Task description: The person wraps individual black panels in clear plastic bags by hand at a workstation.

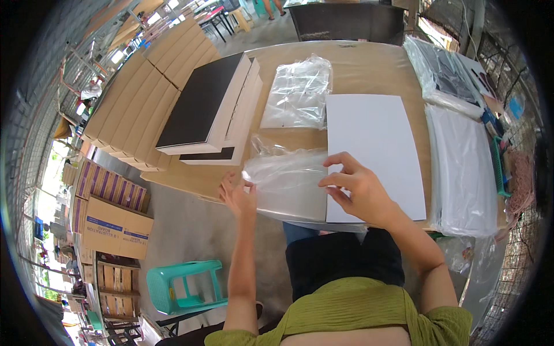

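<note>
A clear plastic sleeve (pixel 288 183) lies flat near the table's front edge, between my two hands. My left hand (pixel 236 195) is at its left end, fingers apart, with the thumb by the plastic's edge. Over the sleeve's right side and the left part of a white board (pixel 375 144), my right hand (pixel 360 187) is held with curved, parted fingers. Nothing shows between them, though thin clear film there would be hard to see. The white board lies flat and borders the sleeve on the right.
Black-topped stacked boards (pixel 205 104) stand at left, beside rows of brown cartons (pixel 135 98). Behind the sleeve lies a shiny plastic pack (pixel 297 92). Clear plastic sleeves (pixel 461 167) are piled at right. A green stool (pixel 184 285) is on the floor at left.
</note>
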Motion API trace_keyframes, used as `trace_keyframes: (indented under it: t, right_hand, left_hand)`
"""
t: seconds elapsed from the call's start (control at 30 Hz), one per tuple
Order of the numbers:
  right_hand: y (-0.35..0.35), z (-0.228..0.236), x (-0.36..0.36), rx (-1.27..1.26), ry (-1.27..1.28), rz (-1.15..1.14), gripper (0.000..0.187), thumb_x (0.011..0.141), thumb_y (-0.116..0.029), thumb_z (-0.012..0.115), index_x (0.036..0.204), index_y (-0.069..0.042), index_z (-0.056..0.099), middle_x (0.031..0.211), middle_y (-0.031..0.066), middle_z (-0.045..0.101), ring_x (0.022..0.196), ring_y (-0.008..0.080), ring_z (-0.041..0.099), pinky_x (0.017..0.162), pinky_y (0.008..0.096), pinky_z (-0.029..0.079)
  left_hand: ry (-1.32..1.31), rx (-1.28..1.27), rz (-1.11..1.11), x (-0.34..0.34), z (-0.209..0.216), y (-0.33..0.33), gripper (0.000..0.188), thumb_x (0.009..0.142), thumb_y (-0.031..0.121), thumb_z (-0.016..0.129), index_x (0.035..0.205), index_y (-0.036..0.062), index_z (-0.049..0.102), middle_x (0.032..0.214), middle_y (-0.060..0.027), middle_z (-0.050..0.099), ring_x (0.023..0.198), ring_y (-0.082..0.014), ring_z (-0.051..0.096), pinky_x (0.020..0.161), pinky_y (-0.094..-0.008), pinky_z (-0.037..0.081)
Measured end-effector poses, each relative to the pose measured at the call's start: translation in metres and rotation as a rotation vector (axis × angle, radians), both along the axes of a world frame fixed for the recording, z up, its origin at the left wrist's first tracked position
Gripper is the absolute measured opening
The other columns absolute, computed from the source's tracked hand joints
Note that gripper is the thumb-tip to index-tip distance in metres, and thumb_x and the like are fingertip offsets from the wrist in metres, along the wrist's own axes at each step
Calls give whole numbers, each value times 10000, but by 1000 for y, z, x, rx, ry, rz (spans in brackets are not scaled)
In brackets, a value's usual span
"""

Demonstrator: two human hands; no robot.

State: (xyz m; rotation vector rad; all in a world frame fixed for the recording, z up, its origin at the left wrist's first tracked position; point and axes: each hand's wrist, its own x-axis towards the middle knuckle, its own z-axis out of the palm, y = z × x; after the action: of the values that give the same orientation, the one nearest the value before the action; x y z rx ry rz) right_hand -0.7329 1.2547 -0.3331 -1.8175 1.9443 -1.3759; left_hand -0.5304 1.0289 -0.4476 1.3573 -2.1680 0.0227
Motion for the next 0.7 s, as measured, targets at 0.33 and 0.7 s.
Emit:
trace_keyframes:
  t: [0.33,0.7]
  right_hand:
    - [-113,-46,1,-35,-71,247,149,748,-79,742,877,-65,668,1041,103,635,896,278,630,822,373,485]
    - [-118,-57,-2,-189,-224,112,151,764,98,638,862,-4,583,775,112,636,728,228,645,656,331,506]
  left_hand:
    - [312,86,-605,2,72,30,250,734,-1,740,864,49,532,1080,-160,614,1106,-250,582,885,-375,452]
    - [421,424,-604,-4,42,12,289,806,101,759,1020,28,580,766,-17,594,704,-97,565,635,-221,458]
